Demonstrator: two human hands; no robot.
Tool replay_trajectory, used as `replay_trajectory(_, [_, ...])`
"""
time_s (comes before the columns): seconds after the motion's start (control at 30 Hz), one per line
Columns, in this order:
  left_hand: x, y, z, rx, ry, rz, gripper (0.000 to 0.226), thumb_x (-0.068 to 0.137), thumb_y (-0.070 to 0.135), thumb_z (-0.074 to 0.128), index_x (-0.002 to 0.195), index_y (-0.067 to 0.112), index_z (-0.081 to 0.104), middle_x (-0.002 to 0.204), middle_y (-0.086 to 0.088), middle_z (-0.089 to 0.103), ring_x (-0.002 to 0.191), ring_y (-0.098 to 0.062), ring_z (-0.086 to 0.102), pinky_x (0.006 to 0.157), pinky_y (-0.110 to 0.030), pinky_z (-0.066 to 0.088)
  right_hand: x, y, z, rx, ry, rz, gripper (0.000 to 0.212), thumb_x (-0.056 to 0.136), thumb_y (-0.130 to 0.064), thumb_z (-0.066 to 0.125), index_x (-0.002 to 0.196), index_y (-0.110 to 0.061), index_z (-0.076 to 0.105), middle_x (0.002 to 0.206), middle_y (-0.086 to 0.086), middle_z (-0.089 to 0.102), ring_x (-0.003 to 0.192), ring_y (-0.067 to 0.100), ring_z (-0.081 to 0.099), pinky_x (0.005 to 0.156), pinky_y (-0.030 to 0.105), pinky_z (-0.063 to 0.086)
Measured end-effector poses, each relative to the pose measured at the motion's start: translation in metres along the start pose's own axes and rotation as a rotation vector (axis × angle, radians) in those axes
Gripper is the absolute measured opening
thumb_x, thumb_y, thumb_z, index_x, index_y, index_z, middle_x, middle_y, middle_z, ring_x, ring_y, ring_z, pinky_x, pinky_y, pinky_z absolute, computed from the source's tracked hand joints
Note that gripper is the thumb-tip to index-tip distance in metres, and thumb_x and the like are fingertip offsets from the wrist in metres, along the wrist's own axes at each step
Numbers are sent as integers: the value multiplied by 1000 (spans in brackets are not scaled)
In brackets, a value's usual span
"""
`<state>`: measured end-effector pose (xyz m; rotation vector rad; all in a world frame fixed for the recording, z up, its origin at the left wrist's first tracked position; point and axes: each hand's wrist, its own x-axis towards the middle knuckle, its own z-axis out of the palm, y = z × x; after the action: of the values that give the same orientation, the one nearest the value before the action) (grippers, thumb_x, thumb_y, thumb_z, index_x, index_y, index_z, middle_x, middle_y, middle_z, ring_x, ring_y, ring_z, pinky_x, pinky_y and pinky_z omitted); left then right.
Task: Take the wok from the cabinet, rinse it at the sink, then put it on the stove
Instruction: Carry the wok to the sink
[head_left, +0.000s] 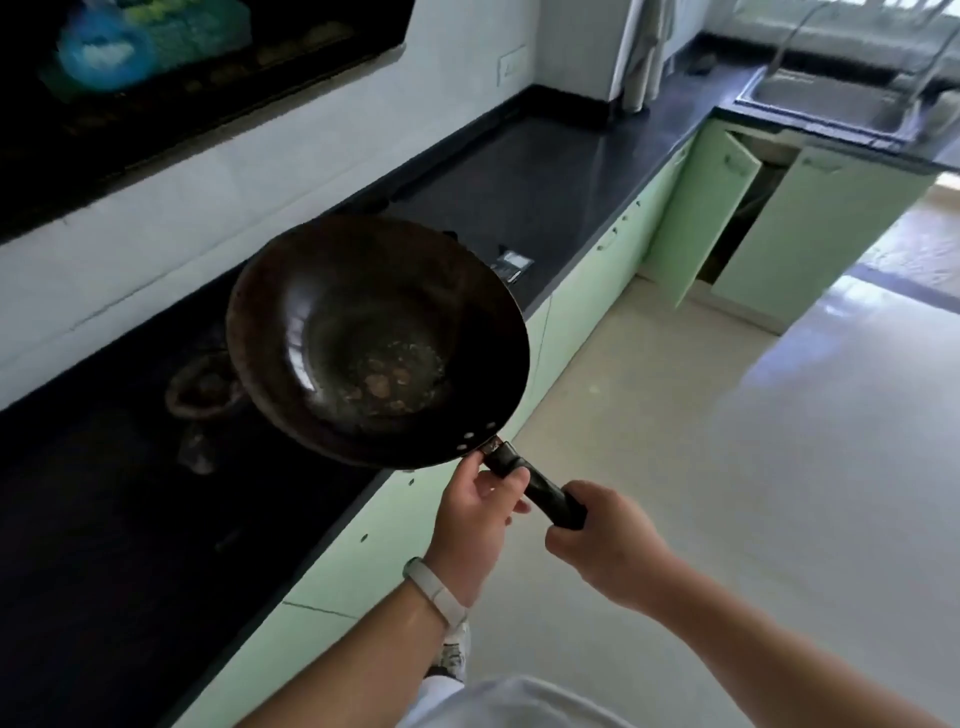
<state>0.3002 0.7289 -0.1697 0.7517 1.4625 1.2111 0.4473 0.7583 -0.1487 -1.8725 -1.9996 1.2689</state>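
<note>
Wok (374, 338) dark, brownish patches in base, two rivets near handle (540, 491). Held right of the burner (202, 387); left hand (475, 512) and right hand (602, 545) both grip the handle.

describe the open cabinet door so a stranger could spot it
Follow the dark countertop to the steel sink in the far corner. Below it, one pale green cabinet door juts out beside a dark gap, unlike the flush fronts along the counter.
</note>
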Motion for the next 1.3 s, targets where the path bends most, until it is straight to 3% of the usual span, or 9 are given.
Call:
replay_trajectory(0.27, [75,25,11,27,-332,-5,15,93,18,63,107,17,60,83,0,69,71,-11,67,68,-27,48,25,-16,-7,142,257,177,4,67,-18,59,70,-18,55,53,-3,50,46,19,48,49,31,40])
replay_trajectory(0.53, [115,46,49,-51,-585,-140,16,92,9,61,107,14,58,84,-2,68,77,-14,71,66,-30,51,35,-17,-26,229,443,290,5,72,-16,62,76,-15,60,54,-1,52,45,17,49,46,28,38])
replay_trajectory(0.67, [135,53,73,-39,-626,-144,18,91,10,63,108,14,59,89,-4,67,88,-20,71,68,-32,52,50,-10,-41,242,510,306,5,71,-16,63,72,-15,58,52,-2,51,46,18,50,47,28,38])
replay_trajectory(0.9, [169,62,125,7,-649,-124,19,91,8,62,109,15,57,90,-5,68,83,-20,72,67,-33,53,81,15,-83,313,527,316,15,67,-26,59,76,-14,59,52,-1,51,46,19,52,47,29,39])
replay_trajectory(1.0, [186,67,158,29,-638,-109,20,92,7,62,110,13,56,88,-5,67,80,-20,71,62,-30,52,99,33,-109,306,529,303,9,71,-22,62,71,-16,55,51,-2,49,44,18,49,45,27,37])
replay_trajectory(1.2, [215,81,246,74,-611,-94,19,92,8,62,110,11,57,87,-5,67,80,-21,70,62,-29,52,130,83,-186,334,529,244,18,76,-12,63,66,-19,50,54,-3,45,43,12,38,37,16,28])
replay_trajectory(1.3, [224,88,296,81,-599,-82,21,92,9,63,112,11,58,87,-3,68,83,-23,70,62,-29,52,143,114,-228,400,518,238,10,75,-10,62,70,-12,54,55,-1,45,46,17,40,42,24,32])
